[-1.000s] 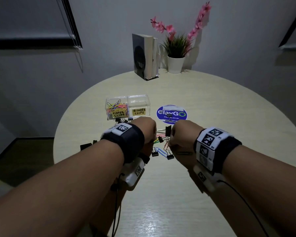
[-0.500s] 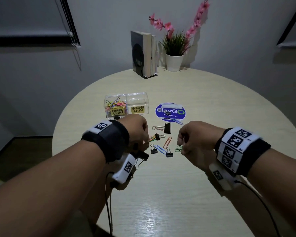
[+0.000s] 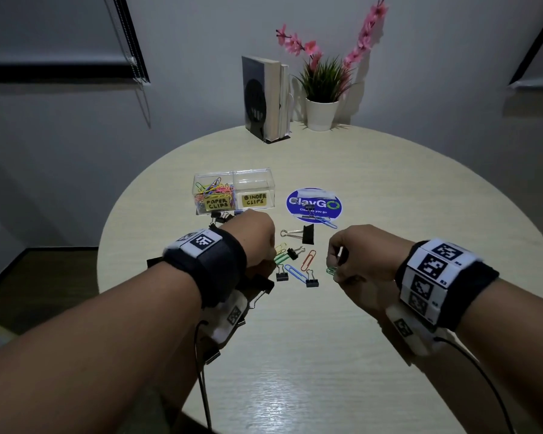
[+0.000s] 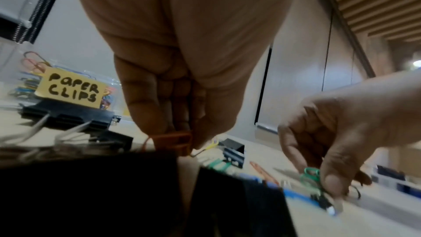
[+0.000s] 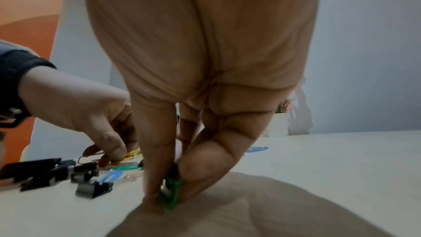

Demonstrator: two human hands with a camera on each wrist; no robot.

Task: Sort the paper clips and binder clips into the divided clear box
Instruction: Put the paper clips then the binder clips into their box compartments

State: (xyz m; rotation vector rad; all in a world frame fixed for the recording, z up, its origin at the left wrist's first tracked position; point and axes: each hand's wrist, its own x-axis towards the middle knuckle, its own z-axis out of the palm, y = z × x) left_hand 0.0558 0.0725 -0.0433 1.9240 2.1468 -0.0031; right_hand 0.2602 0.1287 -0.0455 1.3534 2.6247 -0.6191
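The divided clear box point(image 3: 232, 179) stands at the table's middle left; its PAPER CLIPS half holds coloured clips, and nothing shows in its BINDER CLIPS half. My left hand point(image 3: 257, 242) pinches an orange paper clip point(image 4: 170, 138) low over the pile, beside a yellow paper clip point(image 3: 279, 247). My right hand point(image 3: 336, 270) pinches a green paper clip point(image 5: 172, 194) just above the table. Between the hands lie an orange paper clip point(image 3: 308, 260), a blue paper clip point(image 3: 293, 272), a large black binder clip point(image 3: 308, 234) and small binder clips point(image 3: 312, 281).
A round blue ClayGO sticker point(image 3: 314, 203) right of the box carries a blue paper clip point(image 3: 325, 221). More black binder clips point(image 3: 221, 216) lie by the box and under my left wrist. Books point(image 3: 265, 98) and a potted plant point(image 3: 322, 98) stand at the far edge.
The hands were close together over the pile and have drawn apart. My right hand has moved right holding the green clip; my left hand has moved slightly left.
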